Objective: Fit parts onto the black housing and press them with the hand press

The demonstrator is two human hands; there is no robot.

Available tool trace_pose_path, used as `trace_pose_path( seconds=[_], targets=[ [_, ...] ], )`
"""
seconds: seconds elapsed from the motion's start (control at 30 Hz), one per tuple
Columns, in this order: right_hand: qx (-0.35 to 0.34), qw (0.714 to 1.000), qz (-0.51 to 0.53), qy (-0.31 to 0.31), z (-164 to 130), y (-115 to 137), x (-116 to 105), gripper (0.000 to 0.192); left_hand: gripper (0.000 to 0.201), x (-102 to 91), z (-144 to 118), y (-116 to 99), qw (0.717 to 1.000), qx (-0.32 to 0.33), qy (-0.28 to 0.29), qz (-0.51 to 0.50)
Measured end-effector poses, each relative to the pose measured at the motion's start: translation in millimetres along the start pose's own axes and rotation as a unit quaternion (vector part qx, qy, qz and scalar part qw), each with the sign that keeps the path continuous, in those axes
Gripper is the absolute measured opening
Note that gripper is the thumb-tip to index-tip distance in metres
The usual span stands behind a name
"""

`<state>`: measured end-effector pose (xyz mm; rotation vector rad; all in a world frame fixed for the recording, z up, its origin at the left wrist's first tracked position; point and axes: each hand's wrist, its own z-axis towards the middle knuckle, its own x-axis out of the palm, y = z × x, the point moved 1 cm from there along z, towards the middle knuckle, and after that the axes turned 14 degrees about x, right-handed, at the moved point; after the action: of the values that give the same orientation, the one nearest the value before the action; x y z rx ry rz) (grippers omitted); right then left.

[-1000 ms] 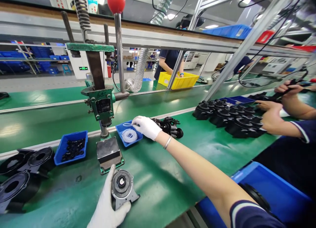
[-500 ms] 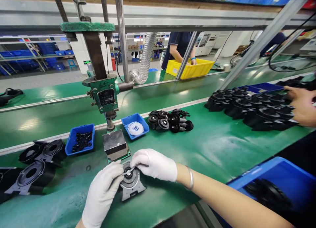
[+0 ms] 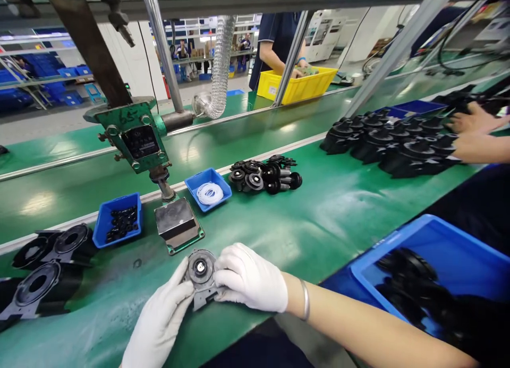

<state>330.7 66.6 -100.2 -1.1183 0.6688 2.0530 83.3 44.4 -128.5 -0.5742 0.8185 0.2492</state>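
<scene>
Both gloved hands clasp the grey round housing on the green bench: left hand on its left edge; right hand on its right; the press plate lies just beyond the fingers.

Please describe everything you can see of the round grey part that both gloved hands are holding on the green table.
The grey part is a round, metal-looking disc on a flat base plate with angled corners. It has a dark ring and a small white centre. It lies flat on the green table, just before the press plate. The left hand touches its left edge; the right hand covers its right side.
</scene>
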Motion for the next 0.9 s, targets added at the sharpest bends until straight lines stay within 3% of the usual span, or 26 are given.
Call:
trace_pose_path(
  seconds=[0.1,0.2,0.27,0.33,0.4,0.43,0.5,0.57,0.63,0.7,0.73,0.77,0.87,0.9],
  targets=[
    [0.057,0.995,0.009,-0.076,-7.2,4.1,4.4,0.039,0.019,-10.9,-10.7,0.5,1.000,-0.023,-0.007,-0.021],
    [0.082,0.990,0.016,-0.111,-11.6,9.7,6.9,0.037,0.013,-16.1,-16.8,1.5,0.984,-0.116,-0.059,-0.125],
    [0.090,0.988,0.053,-0.112,-11.7,12.4,6.3,0.038,0.036,-11.8,-12.3,1.3,0.962,-0.156,-0.090,-0.204],
    [0.135,0.975,0.133,-0.115,-8.3,12.4,3.7,0.036,0.077,-2.2,-0.7,-0.5,0.954,-0.180,-0.073,-0.229],
    [0.241,0.935,0.237,-0.109,-0.7,9.5,1.2,0.035,0.107,9.6,13.8,-3.3,0.953,-0.210,-0.027,-0.218],
    [0.302,0.903,0.291,-0.093,4.5,7.8,1.0,0.036,0.113,15.2,20.6,-4.8,0.950,-0.226,-0.008,-0.214],
    [0.387,0.836,0.389,-0.021,16.4,7.1,3.6,0.047,0.115,24.8,31.1,-7.2,0.946,-0.241,0.000,-0.217],
    [0.391,0.797,0.452,0.082,27.1,10.5,8.8,0.064,0.109,32.6,36.2,-7.4,0.939,-0.252,-0.021,-0.234],
    [0.352,0.806,0.455,0.138,32.1,14.1,13.4,0.068,0.106,38.6,37.3,-5.5,0.929,-0.267,-0.056,-0.250],
    [0.315,0.837,0.432,0.112,29.7,11.9,14.7,0.064,0.108,42.4,36.8,-2.9,0.921,-0.270,-0.087,-0.268],
    [0.325,0.839,0.430,0.079,26.1,7.6,14.1,0.063,0.109,43.3,36.5,-1.8,0.920,-0.268,-0.096,-0.271],
    [0.361,0.820,0.441,0.043,21.6,1.5,13.1,0.066,0.109,43.9,36.3,-0.9,0.920,-0.267,-0.099,-0.271],
    [0.508,0.699,0.501,-0.044,11.6,-15.3,10.2,0.077,0.105,44.2,35.5,0.3,0.922,-0.272,-0.080,-0.262],
    [0.518,0.683,0.512,-0.054,12.1,-16.4,10.1,0.077,0.104,44.5,35.1,0.4,0.923,-0.275,-0.075,-0.259]
  ],
)
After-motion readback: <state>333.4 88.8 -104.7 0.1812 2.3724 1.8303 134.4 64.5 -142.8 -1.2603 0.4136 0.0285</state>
